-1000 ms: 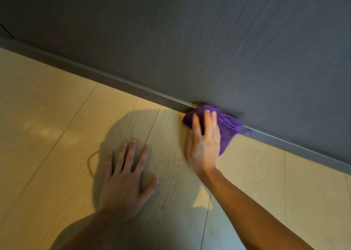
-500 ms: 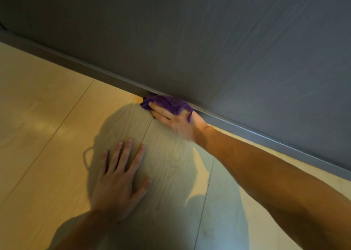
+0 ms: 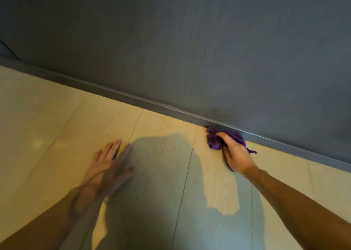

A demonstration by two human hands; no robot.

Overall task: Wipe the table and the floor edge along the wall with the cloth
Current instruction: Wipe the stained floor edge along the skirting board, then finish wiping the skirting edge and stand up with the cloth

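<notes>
Since half a second ago, our right hand (image 3: 235, 154) and its bunched purple cloth (image 3: 216, 141), fingers closed around it, sit further toward three o'clock along the skirting (image 3: 133, 97); our left hand (image 3: 108, 166) lies flat, fingers spread, on the floor (image 3: 47, 126), holding nothing.

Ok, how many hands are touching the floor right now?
2. The left hand lies flat, fingers spread, on the wooden floor. The right hand presses the purple cloth against the grey baseboard.

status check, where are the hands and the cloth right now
Right hand gripping bunched purple cloth, pressed where floor meets baseboard. Left hand flat on floor, fingers spread, empty. Nothing in the way along the wall.
</notes>
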